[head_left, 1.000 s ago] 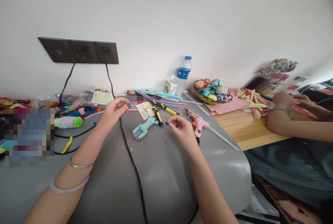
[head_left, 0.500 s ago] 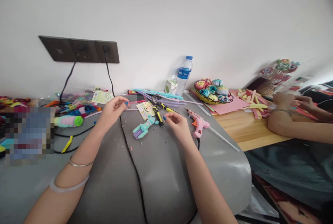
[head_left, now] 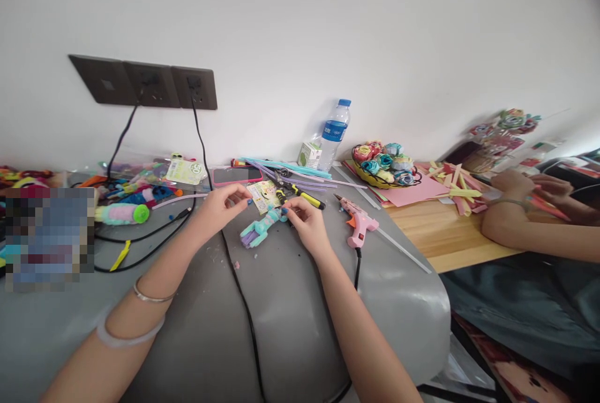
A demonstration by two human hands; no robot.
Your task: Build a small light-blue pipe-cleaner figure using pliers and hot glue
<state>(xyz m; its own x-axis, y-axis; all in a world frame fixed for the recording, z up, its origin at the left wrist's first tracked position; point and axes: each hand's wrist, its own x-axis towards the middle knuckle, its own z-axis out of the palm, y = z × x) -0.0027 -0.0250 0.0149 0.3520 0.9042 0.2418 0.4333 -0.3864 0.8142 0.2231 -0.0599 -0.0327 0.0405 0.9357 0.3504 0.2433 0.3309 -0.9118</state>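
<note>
A small turquoise and purple pipe-cleaner figure (head_left: 263,228) lies on the grey table, its purple end towards the left. My right hand (head_left: 304,218) is at the figure's upper right end, thumb and index finger closed on it. Just up and left of the figure is my left hand (head_left: 225,208), fingers bent and thumb apart from them, with nothing visible in it. Behind both hands lie a yellow printed card (head_left: 263,194) and black-and-yellow pliers (head_left: 307,198), partly covered by my right hand. A pink glue gun (head_left: 360,227) with a clear stick rests to the right.
A pink-edged phone (head_left: 237,176), pipe cleaners (head_left: 290,169), a water bottle (head_left: 335,131) and a small carton (head_left: 309,155) are at the back. Black cables (head_left: 244,303) cross the table. A basket of paper flowers (head_left: 385,169) stands right, near another person's arms (head_left: 529,228).
My right hand has moved left onto the end of the figure. My left hand has shifted right and slightly down, closer to the figure, uncovering the phone.
</note>
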